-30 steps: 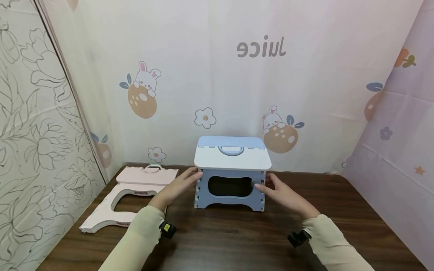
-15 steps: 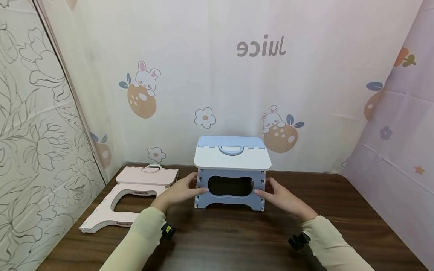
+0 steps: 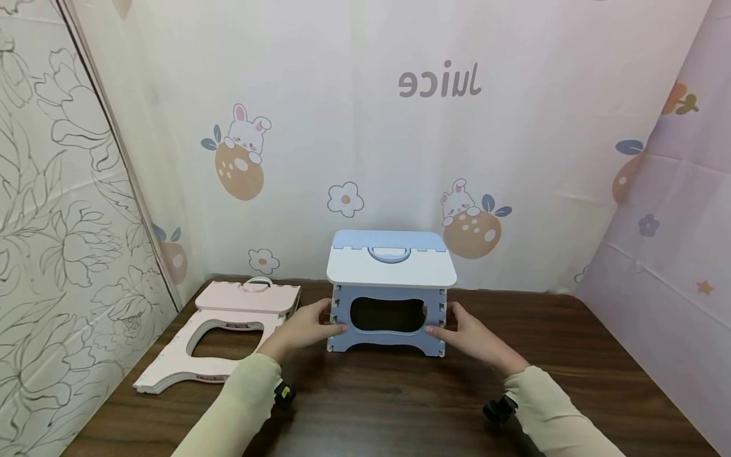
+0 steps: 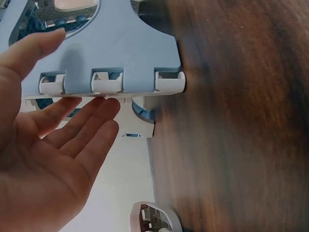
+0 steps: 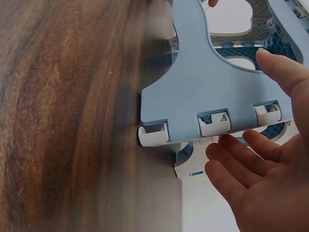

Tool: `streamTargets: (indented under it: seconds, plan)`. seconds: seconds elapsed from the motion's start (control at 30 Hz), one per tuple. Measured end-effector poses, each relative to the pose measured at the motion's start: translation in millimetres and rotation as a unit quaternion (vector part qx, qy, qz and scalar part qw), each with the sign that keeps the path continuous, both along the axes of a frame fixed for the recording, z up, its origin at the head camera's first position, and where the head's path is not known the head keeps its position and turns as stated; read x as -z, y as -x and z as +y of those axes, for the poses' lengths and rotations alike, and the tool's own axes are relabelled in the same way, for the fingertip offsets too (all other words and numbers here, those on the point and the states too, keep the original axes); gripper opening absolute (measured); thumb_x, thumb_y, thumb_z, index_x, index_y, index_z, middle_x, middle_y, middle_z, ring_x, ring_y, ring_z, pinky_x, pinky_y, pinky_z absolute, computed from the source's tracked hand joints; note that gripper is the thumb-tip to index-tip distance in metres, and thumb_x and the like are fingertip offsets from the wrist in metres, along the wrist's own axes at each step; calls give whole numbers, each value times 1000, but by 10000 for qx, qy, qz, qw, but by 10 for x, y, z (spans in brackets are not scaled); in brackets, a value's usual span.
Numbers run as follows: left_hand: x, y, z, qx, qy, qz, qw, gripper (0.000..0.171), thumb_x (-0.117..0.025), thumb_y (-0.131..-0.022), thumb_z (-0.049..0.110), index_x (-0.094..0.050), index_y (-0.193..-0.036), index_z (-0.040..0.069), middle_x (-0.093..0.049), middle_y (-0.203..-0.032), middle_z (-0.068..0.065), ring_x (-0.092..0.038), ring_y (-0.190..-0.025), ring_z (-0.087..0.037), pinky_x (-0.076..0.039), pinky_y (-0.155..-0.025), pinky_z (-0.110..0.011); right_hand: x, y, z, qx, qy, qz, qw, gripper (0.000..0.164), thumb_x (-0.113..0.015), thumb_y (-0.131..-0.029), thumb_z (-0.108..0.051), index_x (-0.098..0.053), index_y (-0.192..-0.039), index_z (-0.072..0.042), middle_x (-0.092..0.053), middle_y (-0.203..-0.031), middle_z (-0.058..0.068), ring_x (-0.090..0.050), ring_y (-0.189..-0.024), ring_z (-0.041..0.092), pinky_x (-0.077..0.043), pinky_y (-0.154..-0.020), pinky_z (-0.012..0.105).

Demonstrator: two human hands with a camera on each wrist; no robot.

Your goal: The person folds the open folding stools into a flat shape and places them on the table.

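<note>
A blue folding step stool (image 3: pixel 394 270) with a white front strip on its seat and a blue carry handle stands unfolded on the table. My left hand (image 3: pixel 302 327) holds its left front edge, the thumb lying over the front panel and the fingers along the side. At the opposite edge my right hand (image 3: pixel 471 333) grips the same way, thumb by the oval opening. In the left wrist view, the fingertips of the left hand (image 4: pixel 58 140) lie just beyond the white hinges. The right wrist view shows the right hand's (image 5: pixel 270 169) fingertips likewise at the hinged side.
A pale pink folding stool (image 3: pixel 228 299) lies folded flat to the left, close to my left forearm. The dark wooden table (image 3: pixel 388 406) extends in front and to the right. A patterned curtain (image 3: pixel 354 127) hangs behind the table's back edge.
My left hand has slid down from the seat's corner to the side of the blue stool, its thumb now on the front panel. The right thumb is slightly lower. The stool has not moved.
</note>
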State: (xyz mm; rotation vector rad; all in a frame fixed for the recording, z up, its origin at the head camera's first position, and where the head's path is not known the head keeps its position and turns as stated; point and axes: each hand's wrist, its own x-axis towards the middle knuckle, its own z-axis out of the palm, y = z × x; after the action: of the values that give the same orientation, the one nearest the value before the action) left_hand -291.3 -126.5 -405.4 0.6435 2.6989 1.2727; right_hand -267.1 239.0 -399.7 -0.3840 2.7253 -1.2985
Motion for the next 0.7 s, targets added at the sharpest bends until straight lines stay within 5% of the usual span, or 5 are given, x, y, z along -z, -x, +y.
streamTargets:
  seconds: [0.2,0.7]
  plan:
    - [42,-23,38,-450,155,211,9986,53,-75,-89,41,-64,-130,9,-69,-104,1,-64,-94,-14,-54,-82,-41,71,20,-3,18,77,165,9998,70,-72,-92,-43,-40,-136,1,-56,-122,15,-59,-108,26,-54,-83,41]
    - [106,-24,82,-925,-64,415,9948,57,-78,-85,45,-68,-127,7,-69,-119,-6,-63,-112,-26,-50,-94,-51,141,57,-52,297,-93,623,9976,64,-72,-91,-47,-46,-128,0,-59,-111,12,-61,-97,22,-52,-74,36]
